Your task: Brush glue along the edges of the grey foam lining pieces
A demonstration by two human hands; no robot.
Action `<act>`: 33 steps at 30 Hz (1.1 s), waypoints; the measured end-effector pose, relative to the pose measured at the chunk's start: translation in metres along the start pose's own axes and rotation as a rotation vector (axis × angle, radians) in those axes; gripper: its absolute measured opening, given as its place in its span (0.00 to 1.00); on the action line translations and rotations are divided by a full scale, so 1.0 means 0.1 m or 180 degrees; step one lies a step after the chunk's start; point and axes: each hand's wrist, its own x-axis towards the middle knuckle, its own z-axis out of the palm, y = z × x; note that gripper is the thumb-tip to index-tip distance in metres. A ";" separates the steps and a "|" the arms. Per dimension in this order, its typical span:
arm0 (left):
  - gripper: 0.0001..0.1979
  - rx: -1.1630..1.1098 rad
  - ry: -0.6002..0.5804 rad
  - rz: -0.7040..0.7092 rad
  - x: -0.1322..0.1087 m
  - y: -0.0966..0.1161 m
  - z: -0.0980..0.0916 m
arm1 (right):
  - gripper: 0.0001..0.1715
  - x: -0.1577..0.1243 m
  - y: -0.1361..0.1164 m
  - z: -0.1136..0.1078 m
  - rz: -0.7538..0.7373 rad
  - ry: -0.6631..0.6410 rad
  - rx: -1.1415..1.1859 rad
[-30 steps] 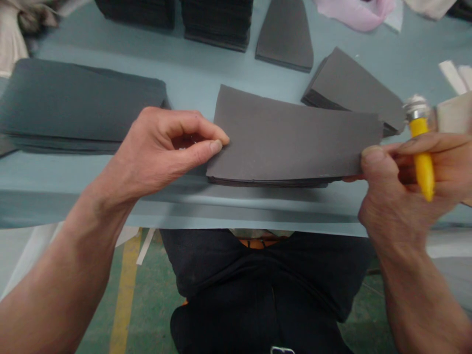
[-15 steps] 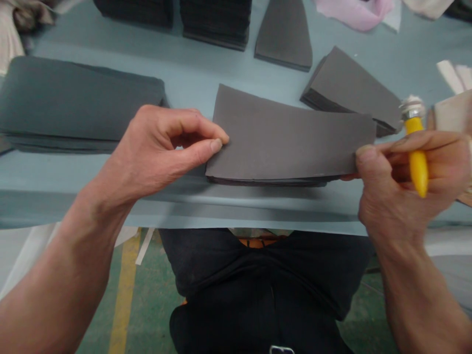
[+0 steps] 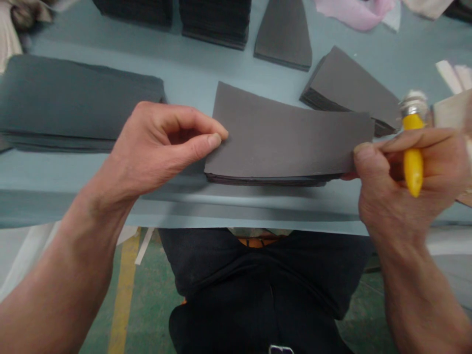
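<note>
A curved grey fabric piece (image 3: pixel 283 135) lies on top of a thin stack of like pieces near the front edge of the blue-grey table (image 3: pixel 195 78). My left hand (image 3: pixel 162 145) is closed, thumb and forefinger pinching the piece's left edge. My right hand (image 3: pixel 401 182) is closed too: its thumb and fingers pinch the piece's right end, and a yellow-handled tool (image 3: pixel 411 147) with a metal cap sticks up between its fingers.
A wide dark grey fabric stack (image 3: pixel 77 105) lies at the left. Two wedge-shaped grey stacks (image 3: pixel 348 88) (image 3: pixel 283 37) sit behind the piece, with dark stacks (image 3: pixel 216 22) at the far edge. Pink cloth (image 3: pixel 354 12) lies at the back right, pale pieces (image 3: pixel 452 110) at the right.
The right end of the grey piece has shifted slightly left with my right hand. My left hand has barely moved.
</note>
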 end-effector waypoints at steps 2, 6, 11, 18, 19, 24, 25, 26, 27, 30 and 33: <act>0.03 -0.0062 -0.0007 -0.0046 -0.01 -0.01 0.00 | 0.16 0.01 0.00 0.00 -0.0020 -0.0017 -0.0060; 0.03 -0.0134 0.0010 -0.0022 -0.01 -0.02 0.00 | 0.16 0.04 -0.04 -0.01 -0.0004 -0.0100 -0.0099; 0.04 -0.0146 -0.0013 -0.0058 -0.01 -0.04 0.00 | 0.15 0.04 -0.09 0.00 0.0023 -0.0068 -0.0137; 0.06 -0.0307 0.0011 -0.0055 0.02 -0.08 -0.02 | 0.21 0.06 -0.09 0.04 -0.0203 0.0132 0.0224; 0.05 -0.0352 0.0035 -0.0034 0.02 -0.09 -0.02 | 0.22 0.06 -0.09 0.04 -0.0250 0.0163 0.0243; 0.06 -0.0412 0.0108 0.0005 0.03 -0.09 -0.04 | 0.24 0.07 -0.08 0.03 -0.0356 0.0258 0.0210; 0.06 -0.0390 0.0107 -0.0006 0.03 -0.09 -0.04 | 0.24 0.07 -0.08 0.03 -0.0359 0.0246 0.0218; 0.07 -0.0370 0.0091 -0.0018 0.03 -0.10 -0.04 | 0.24 0.07 -0.09 0.03 -0.0351 0.0241 0.0219; 0.09 -0.0360 0.0073 -0.0022 0.03 -0.10 -0.03 | 0.24 0.06 -0.09 0.03 -0.0340 0.0249 0.0207; 0.13 -0.0379 -0.0016 -0.0092 0.02 -0.11 -0.01 | 0.24 0.06 -0.09 0.03 -0.0345 0.0274 0.0172; 0.12 -0.0355 -0.0029 -0.0125 0.02 -0.12 -0.01 | 0.24 0.06 -0.09 0.02 -0.0334 0.0240 0.0184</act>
